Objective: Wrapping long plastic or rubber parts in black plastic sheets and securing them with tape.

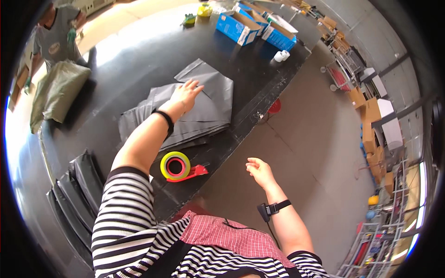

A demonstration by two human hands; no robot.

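A pile of flat grey plastic bags or sheets (208,102), fanned out in layers, lies on the black table (130,60). Over its upper part my left hand (185,96) rests or hovers with fingers spread, holding nothing. Clear of the table's edge, above the floor, my right hand (260,172) hangs with its fingers loosely bent and nothing visible in them. Close to my body, on the table, is a red tape dispenser (197,171) carrying a roll of yellow tape (165,161).
Several folded dark bundles (74,194) lie at the left. Across the table a person (55,37) stands by a greenish sack (60,90). Blue cardboard boxes (236,28) and small white rolls (281,56) sit at the far end. Cartons (371,111) line the right side.
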